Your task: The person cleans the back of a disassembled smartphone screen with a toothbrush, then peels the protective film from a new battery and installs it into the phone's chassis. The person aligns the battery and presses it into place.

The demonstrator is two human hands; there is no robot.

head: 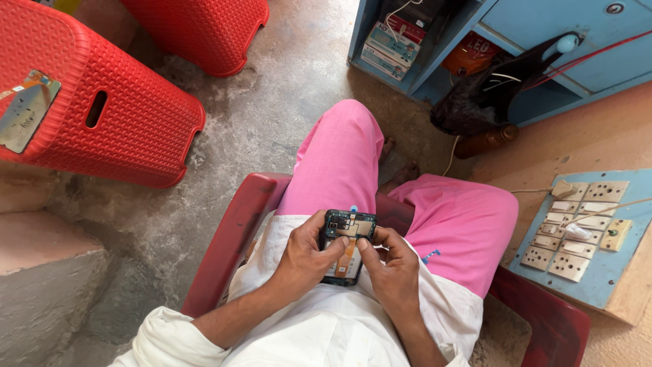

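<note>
An opened mobile phone (348, 239) with its back cover off shows a dark circuit board, an orange flex strip and a battery. It rests in my lap above my pink trousers. My left hand (304, 260) grips its left side, thumb lying across the inside. My right hand (390, 266) holds the right side, with thumb and fingertips pressed on the middle of the phone. Whether a small tool is pinched there I cannot tell.
I sit in a dark red plastic chair (234, 238) on a concrete floor. Two red plastic stools (102, 109) stand at the left. A blue cabinet (543, 41) with boxes and a black bag is ahead. A blue board of switch sockets (584, 234) lies at the right.
</note>
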